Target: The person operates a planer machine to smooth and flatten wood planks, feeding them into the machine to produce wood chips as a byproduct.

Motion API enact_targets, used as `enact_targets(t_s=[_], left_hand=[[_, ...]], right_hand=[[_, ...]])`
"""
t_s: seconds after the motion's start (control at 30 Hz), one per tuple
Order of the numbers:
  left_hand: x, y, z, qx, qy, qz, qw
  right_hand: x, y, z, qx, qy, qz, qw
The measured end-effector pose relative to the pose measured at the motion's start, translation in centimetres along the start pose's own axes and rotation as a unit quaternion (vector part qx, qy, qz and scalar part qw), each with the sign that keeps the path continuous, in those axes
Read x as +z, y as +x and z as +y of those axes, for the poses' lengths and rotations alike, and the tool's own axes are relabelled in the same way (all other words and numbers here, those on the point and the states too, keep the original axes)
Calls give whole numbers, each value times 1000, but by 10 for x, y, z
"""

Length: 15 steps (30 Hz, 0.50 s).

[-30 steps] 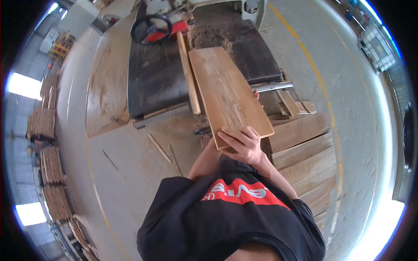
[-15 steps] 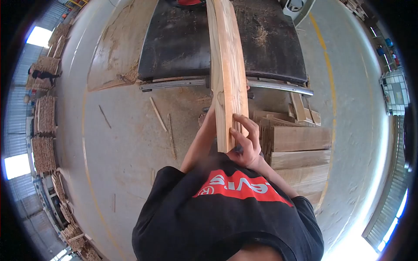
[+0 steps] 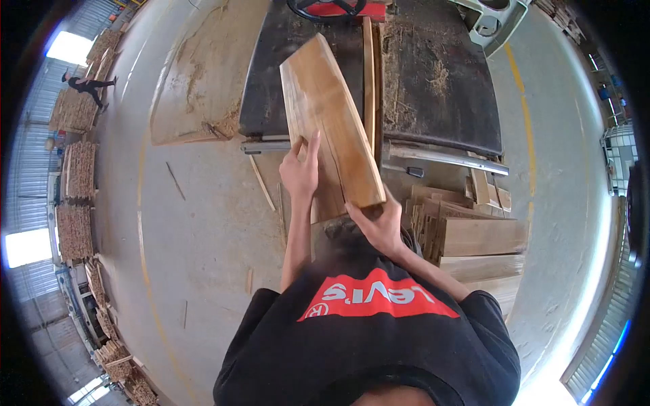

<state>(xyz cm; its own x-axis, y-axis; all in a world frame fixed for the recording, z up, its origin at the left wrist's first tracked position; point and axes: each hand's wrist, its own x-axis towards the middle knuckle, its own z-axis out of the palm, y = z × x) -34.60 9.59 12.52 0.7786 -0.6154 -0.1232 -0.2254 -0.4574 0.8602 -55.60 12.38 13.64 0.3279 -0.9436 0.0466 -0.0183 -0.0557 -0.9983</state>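
Note:
A long wooden board [image 3: 330, 111] is tilted in front of me, its broad face turned up and its far end over the dark machine table [image 3: 437, 81]. My left hand [image 3: 300, 169] grips the board's left edge about midway along, with some fingers over the face. My right hand [image 3: 380, 227] is closed around the near right corner, its thumb at the end of the board. Behind the board, a narrow wood strip [image 3: 369, 74] lies along the middle of the machine table.
A metal rail [image 3: 447, 159] runs along the table's front edge, and a black handwheel [image 3: 326, 8] sits at its far side. Stacked boards [image 3: 482, 237] lie at right. Wood offcuts [image 3: 263, 183] lie on the floor. Another person [image 3: 88, 84] is far off at left.
The board has turned from standing on its edge to showing its broad face, its far end drawn nearer and leftward. My left hand has come into view on its left edge.

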Motion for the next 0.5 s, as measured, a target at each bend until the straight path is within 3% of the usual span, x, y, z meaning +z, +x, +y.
enact_targets(t_s=[0.07, 0.13, 0.2, 0.23, 0.33, 0.43, 0.5], left_hand=[[-19, 13, 13, 17, 34, -10, 999], [-26, 39, 8, 15, 64, -53, 996], [-16, 54, -4, 67, 56, -36, 996], [-16, 59, -2, 54, 81, -65, 993], [-7, 85, -13, 61, -10, -88, 994], [3, 102, -30, 130, 89, -71, 985], [13, 109, -39, 166, 78, -87, 979]], right_hand=[[6, -6, 15, 190, 59, -48, 979], [17, -1, 34, 297, 184, -77, 934], [24, 4, 40, 384, 280, -85, 876], [29, 8, 48, 390, 286, -87, 871], [45, 21, 69, 456, 348, -66, 816], [54, 33, 74, 496, 399, -24, 770], [57, 40, 102, 486, 389, -28, 782]])
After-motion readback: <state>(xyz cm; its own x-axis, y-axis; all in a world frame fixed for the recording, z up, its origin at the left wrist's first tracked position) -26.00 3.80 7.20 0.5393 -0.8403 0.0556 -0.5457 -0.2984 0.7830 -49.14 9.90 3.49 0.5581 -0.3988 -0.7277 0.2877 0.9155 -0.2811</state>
